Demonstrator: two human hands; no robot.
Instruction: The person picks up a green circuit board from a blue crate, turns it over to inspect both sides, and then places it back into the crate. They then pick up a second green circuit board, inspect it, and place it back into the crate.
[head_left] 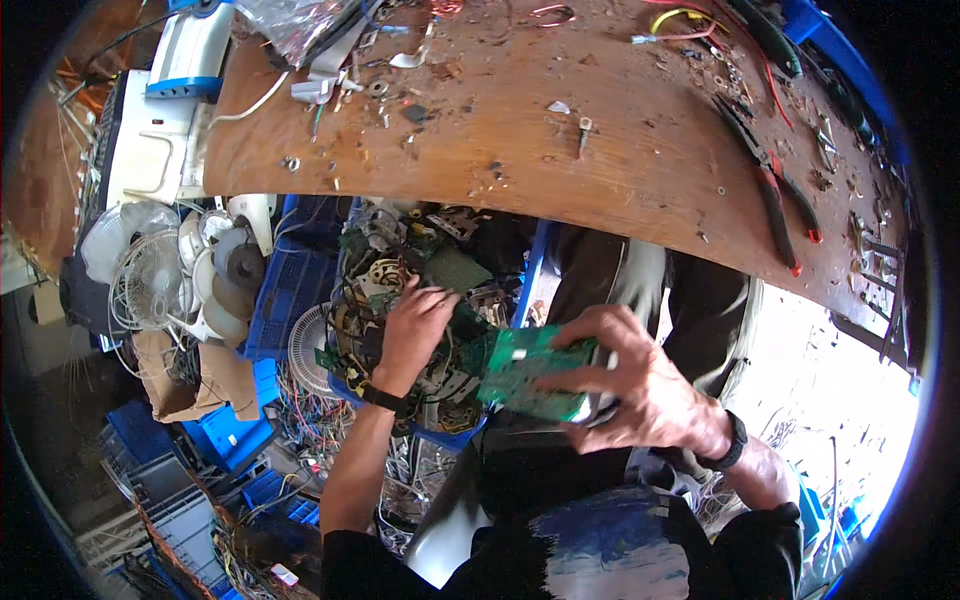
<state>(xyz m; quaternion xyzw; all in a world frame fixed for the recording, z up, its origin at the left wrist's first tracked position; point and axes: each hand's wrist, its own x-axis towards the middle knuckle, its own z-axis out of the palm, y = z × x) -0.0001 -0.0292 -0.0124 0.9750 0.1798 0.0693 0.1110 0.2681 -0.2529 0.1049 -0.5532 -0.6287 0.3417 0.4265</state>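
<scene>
A green circuit board (pixel 532 375) is gripped in my right hand (pixel 640 385), its fingers on top and thumb below, held over my lap beside the crate. My left hand (pixel 418 320) reaches into a blue crate (pixel 534 268) full of scrap electronics. Its fingers are stretched out and slightly apart on the pile, with their tips at the edge of a dull green board (pixel 456 272). Whether they press on any one piece is hard to see. Coils, cables and metal parts lie around that hand.
A wooden workbench (pixel 640 140) spans the far side, with red-handled pliers (pixel 770 190), a bolt (pixel 584 138) and loose bits on it. On the left are a fan grille (pixel 152 280), a cardboard box (pixel 200 375) and blue crates (pixel 228 432). Tangled wires (pixel 310 420) cover the floor.
</scene>
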